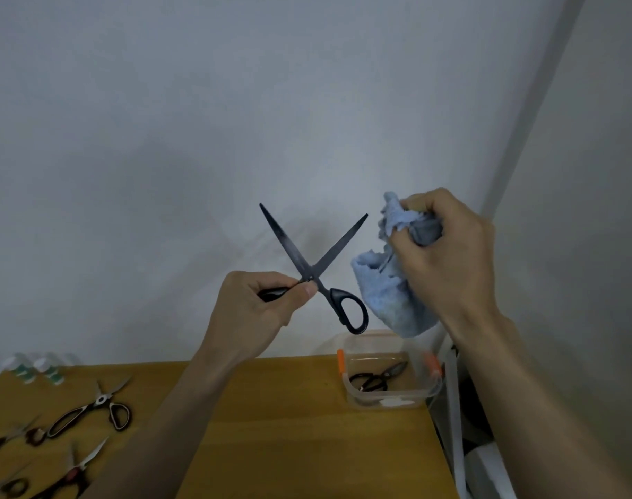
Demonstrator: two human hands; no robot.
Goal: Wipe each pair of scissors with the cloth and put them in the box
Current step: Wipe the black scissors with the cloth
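Observation:
My left hand [251, 311] grips one handle of a pair of black scissors [312, 262], held up in the air with the blades spread wide in an X. The other handle loop hangs free to the lower right. My right hand [447, 253] clutches a bunched light-blue cloth [386, 286] just right of the scissors, not touching the blades. Below them a clear plastic box [429, 392] with orange clips stands on the wooden table [289, 408]; a small black pair of scissors [377, 376] lies inside it.
Several more scissors lie on the table's left side, the largest one [91, 408] with dark handles. White bottles [33, 369] stand at the back left corner. A grey wall rises behind; the table's right edge drops off to clutter [462, 426].

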